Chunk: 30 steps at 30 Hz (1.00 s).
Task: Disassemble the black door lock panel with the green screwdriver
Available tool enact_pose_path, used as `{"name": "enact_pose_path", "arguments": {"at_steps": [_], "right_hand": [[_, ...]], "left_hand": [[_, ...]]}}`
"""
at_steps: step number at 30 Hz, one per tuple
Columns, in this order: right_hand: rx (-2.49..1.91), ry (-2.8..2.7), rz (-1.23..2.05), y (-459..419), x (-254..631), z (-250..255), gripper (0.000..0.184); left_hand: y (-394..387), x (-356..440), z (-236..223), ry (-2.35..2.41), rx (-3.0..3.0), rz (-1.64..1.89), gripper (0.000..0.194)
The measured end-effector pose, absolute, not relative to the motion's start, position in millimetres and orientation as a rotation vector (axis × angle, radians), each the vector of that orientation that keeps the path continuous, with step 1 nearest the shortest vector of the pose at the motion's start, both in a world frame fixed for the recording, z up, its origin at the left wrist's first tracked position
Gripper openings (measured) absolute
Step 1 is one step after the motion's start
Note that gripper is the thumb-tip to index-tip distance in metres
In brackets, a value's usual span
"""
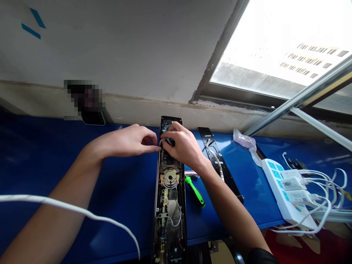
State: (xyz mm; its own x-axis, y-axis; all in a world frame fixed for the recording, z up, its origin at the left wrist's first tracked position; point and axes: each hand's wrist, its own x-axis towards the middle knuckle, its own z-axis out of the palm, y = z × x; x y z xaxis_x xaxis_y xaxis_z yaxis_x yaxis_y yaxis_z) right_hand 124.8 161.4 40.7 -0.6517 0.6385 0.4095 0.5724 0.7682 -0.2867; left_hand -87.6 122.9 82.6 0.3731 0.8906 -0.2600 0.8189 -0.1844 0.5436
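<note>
A long open door-lock body (169,205) lies lengthwise on the blue table (55,161), its brass gear, wires and circuit board showing. My left hand (129,141) is closed in a pinch at the lock's upper left edge, on a thin white wire (160,140). My right hand (183,146) is closed over the lock's upper part, fingertips pressed on a small black part next to the same wire. Both hands meet near the circuit board at the far end.
A green-handled screwdriver (195,190) lies right of the lock. A black metal plate (220,163) with a white cable lies further right. A white power strip (286,194) with chargers sits at the right edge. A white cable (82,212) crosses my left forearm. A small plastic bag (243,139) lies by the window wall.
</note>
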Motion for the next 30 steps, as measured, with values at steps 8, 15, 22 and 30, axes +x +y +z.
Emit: {"name": "enact_pose_path", "arguments": {"at_steps": [8, 15, 22, 30], "right_hand": [[-0.787, -2.415, 0.090, 164.3, 123.2, 30.0, 0.025], [-0.730, -2.343, 0.113, 168.8, 123.2, 16.5, 0.022], [-0.708, -2.261, 0.188, 168.1, 122.9, 18.9, 0.018], [-0.627, -2.225, 0.308, 167.5, 124.1, 22.3, 0.015]], "left_hand": [[121.7, -82.6, 84.8, 1.407, 2.028, 0.175, 0.031], [122.7, -80.4, 84.6, 1.424, 2.064, 0.190, 0.031], [119.6, -79.2, 87.5, 1.434, 2.083, 0.185, 0.039], [117.4, -78.3, 88.8, 1.324, 1.934, 0.192, 0.026]]}}
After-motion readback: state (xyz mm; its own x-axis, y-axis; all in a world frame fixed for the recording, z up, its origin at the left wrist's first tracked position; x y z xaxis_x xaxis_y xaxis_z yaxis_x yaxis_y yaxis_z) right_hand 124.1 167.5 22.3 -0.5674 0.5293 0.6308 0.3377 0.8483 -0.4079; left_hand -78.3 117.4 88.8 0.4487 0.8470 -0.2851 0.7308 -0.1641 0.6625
